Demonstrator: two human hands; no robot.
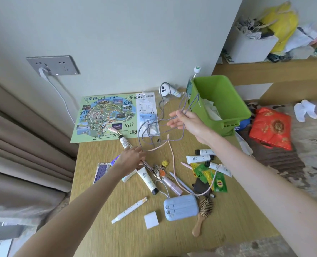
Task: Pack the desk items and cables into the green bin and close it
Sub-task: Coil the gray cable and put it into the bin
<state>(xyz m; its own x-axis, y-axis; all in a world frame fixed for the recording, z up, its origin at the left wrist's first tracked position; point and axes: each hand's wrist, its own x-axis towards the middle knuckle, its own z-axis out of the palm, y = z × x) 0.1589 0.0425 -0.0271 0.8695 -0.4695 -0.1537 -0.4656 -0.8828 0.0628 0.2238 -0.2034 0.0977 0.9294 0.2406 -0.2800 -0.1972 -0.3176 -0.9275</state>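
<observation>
Pale wall and a wood-grain desk [228, 210] fill the view, the desk strewn with small toiletries and cords. At its far right corner stands the green bin [226, 101], open-topped and tipped a little toward the person, with white papers already inside; no lid is visible.

Raised just beside the bin's near rim, the right hand [186, 121] has its fingers closed around several gathered loops of a grey-purple braided cable [144, 130], apparently bunching the strands so they can go in as one bundle rather than trail. Some loops rise from the fingers toward the bin's rim; the rest sag down to the desk over a printed map [105, 117].

Lower down, the left hand [132, 158] reaches to where a pink cable [172, 154] meets the desk; its fingers look pinched on something thin, though whether that is the cable's end or a nearby item I cannot tell.

Tubes, tea sachets, keys, a blue power bank [181, 206] and a wooden hairbrush [203, 214] lie unpacked, so packing looks barely begun.
</observation>
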